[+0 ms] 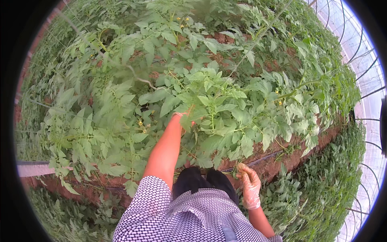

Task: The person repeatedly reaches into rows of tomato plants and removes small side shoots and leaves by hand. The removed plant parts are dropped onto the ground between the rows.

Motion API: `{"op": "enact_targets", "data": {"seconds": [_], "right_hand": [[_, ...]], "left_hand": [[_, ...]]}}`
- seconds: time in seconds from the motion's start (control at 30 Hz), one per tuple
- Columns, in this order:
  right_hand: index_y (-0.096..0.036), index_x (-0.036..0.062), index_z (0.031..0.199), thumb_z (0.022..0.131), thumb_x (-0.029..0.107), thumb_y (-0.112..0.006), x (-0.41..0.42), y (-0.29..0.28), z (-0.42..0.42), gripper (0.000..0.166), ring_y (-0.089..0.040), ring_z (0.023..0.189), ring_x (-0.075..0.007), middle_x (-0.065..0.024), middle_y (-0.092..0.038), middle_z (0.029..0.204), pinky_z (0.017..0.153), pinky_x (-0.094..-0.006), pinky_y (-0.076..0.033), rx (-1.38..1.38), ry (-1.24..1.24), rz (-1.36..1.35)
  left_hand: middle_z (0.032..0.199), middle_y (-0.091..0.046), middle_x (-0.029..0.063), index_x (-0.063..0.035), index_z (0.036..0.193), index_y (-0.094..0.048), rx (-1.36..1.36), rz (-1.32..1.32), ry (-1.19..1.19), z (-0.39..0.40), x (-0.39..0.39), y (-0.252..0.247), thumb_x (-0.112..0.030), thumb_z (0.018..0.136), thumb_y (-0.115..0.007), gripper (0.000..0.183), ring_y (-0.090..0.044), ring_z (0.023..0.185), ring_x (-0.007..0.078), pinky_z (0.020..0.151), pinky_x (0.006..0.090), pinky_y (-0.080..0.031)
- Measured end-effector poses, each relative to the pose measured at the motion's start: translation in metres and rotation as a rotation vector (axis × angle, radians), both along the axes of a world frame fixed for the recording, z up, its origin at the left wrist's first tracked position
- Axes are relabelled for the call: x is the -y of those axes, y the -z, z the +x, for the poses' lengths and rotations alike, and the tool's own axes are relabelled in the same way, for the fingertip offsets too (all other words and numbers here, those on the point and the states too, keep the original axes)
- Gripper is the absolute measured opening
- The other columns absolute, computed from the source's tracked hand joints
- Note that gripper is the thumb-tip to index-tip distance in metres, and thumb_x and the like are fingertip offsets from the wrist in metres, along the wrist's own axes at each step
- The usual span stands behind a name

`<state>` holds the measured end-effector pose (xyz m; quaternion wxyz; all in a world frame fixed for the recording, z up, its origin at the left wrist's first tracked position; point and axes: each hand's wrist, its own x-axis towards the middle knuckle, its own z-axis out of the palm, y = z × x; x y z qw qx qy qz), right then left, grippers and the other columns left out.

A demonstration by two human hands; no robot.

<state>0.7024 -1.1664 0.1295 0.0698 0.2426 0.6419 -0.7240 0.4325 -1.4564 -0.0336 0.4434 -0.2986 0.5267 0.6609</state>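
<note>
My left hand (pixel 191 118) reaches in among the leaves of a tomato plant (pixel 225 106). Foliage covers most of its fingers, so what they touch is hidden. A glove edge shows at its wrist. My right hand (pixel 250 186), in a thin clear plastic glove, is low at the right beside my dark trousers (pixel 192 180). Its fingers are bent towards the thumb. Bits of green lie by the fingertips, and I cannot tell whether they are held. Small yellow tomato flowers (pixel 144 127) show left of my left forearm.
Support strings (pixel 260 37) slant down into the crop. A dark drip hose (pixel 266 156) runs along the reddish soil (pixel 325 139). Another row of plants (pixel 320 181) grows at the lower right. The hooped plastic greenhouse wall (pixel 370 124) curves along the right. A pale bar (pixel 36 169) juts in at the left.
</note>
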Motion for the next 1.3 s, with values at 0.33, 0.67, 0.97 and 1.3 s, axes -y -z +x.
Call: {"op": "enact_targets", "data": {"seconds": [0.33,0.67,0.97,1.3], "right_hand": [[-0.060,0.0009,0.128,0.102,0.007,-0.054,-0.018,0.009,0.005,0.027,-0.065,0.097,-0.0132,-0.0087,-0.065,0.127,0.088,-0.0276,-0.053,0.084,-0.101,0.032],[-0.060,-0.0020,0.127,0.103,0.007,-0.051,-0.055,0.020,0.016,0.027,-0.063,0.104,-0.0142,-0.0104,-0.064,0.129,0.090,-0.0276,-0.052,0.055,-0.268,0.106],[-0.059,-0.0009,0.130,0.104,0.008,-0.051,-0.084,0.019,0.025,0.029,-0.062,0.098,-0.0121,-0.0090,-0.065,0.124,0.086,-0.0267,-0.051,0.015,-0.394,0.127],[-0.062,0.0014,0.129,0.097,0.009,-0.059,-0.071,0.017,-0.018,0.033,-0.067,0.111,-0.0261,-0.0176,-0.068,0.121,0.097,-0.0351,-0.051,-0.282,-0.783,0.588]], "left_hand": [[0.105,-0.072,0.0060,-0.0064,0.123,-0.064,-0.208,-0.076,0.046,0.043,-0.029,0.031,-0.038,0.100,-0.053,0.041,-0.064,0.088,0.0178,0.074,0.0283,-0.045],[0.083,-0.067,0.0026,-0.0041,0.123,-0.063,-0.399,-0.044,-0.488,0.086,-0.038,0.032,-0.031,0.095,-0.068,0.039,-0.054,0.064,0.0101,0.055,0.0251,-0.042],[0.101,-0.066,0.0049,-0.0060,0.129,-0.061,-0.452,-0.043,-0.747,0.087,-0.020,0.033,-0.022,0.099,-0.058,0.034,-0.059,0.084,0.0146,0.079,0.0313,-0.048],[0.123,-0.066,0.0121,-0.0269,0.140,-0.052,-0.845,-1.138,0.190,0.324,-0.028,-0.026,-0.019,0.094,-0.063,0.048,-0.069,0.097,0.0337,0.084,0.0431,-0.056]]}}
